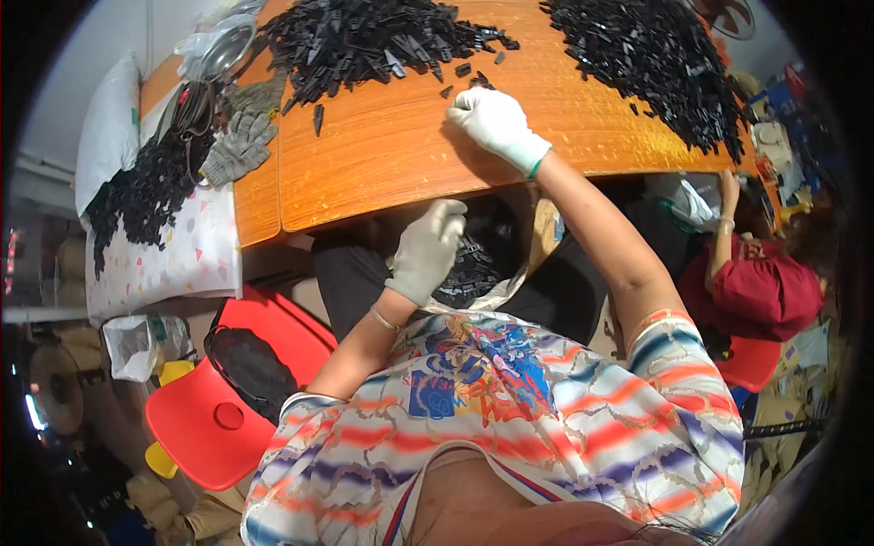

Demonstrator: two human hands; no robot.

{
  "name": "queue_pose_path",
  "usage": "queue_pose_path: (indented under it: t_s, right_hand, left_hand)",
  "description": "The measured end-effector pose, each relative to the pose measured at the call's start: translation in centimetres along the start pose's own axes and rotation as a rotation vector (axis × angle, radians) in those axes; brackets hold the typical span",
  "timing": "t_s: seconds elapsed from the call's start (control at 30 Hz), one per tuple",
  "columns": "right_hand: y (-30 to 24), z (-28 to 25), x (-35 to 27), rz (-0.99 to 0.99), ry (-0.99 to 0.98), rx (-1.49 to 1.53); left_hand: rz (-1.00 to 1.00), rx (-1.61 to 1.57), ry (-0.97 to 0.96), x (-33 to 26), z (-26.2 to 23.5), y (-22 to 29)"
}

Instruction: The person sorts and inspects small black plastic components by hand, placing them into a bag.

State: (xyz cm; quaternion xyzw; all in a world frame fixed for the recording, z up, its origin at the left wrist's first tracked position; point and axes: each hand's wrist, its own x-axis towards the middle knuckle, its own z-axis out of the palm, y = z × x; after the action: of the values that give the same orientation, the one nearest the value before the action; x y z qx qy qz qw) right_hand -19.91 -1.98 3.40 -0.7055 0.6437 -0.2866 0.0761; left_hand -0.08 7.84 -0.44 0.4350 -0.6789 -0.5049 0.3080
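Jumbled heap of black pieces [360, 44] on orange-brown table [364, 164]

Orange-brown bench [382, 136] across top; red plastic chair [196, 423] lower left, red seat [754, 361] right; pale wall [56, 123] upper left; bright light [35, 412] left edge.

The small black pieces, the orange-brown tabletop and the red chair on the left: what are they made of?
Small black pieces: probably hard plastic; glossy highlights, crisp edges. Orange-brown tabletop: varnished wood or wood-look laminate; sheen and grainy streaks suit both. Left red chair: likely moulded plastic; smooth, even colour, rounded edges.
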Motion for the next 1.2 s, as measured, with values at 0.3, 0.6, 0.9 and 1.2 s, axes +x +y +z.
queue_pose_path:
  t_s: [0.3,0.6,0.9,1.2]
  right_hand:
    - [0.6,1.8,6.2,0.215,-0.221,-0.316]
    - [1.8,1.7,5.2,0.172,-0.184,-0.220]
    - [0.6,-1.8,-0.7,0.265,-0.193,0.657]
    - [-3.3,-1.4,-3.0,0.229,-0.058,0.841]
  left_hand:
    - [0.242,0.919,0.402,7.8,-10.9,-0.3]
    - [0.312,1.453,0.128,15.4,-18.1,-1.4]
    - [0.238,0.146,0.173,13.4,-14.8,-1.4]
    - [-0.258,-1.229,-0.188,10.5,-6.0,0.1]
